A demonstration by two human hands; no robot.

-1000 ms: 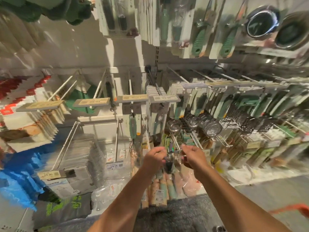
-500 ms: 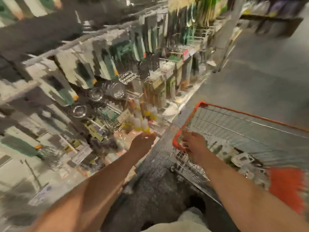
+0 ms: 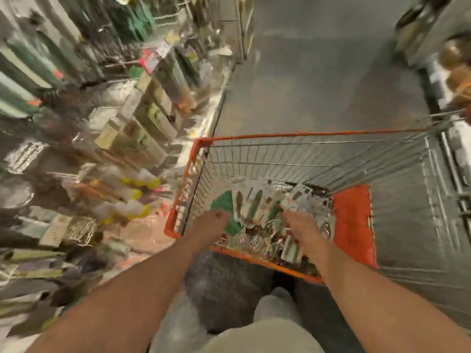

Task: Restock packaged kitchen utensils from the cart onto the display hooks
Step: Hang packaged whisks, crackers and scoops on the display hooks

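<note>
Packaged utensils (image 3: 257, 210) are heaped in the floor of the cart (image 3: 280, 135), lower centre of the frame, and I'm reaching in with both hands. The cards lie mostly with their long axis running from the near rim up toward the far end of the basket, green handles fanned side by side; blur hides which end carries the hang hole. My left hand (image 3: 209, 225) is low at the near left corner, fingers dipping toward a green pack (image 3: 222, 203); whether they have closed on it I cannot tell. My right hand (image 3: 302, 226) is over the right of the pile, fingers pointing down into it, grip also unreadable.

My call: take 1 pack by its card edge, not the wire whisks (image 3: 244, 234) tangled beneath, lift it free before turning, and bring the hole end forward for the display hooks (image 3: 114, 64) at the upper left of the frame.
</note>
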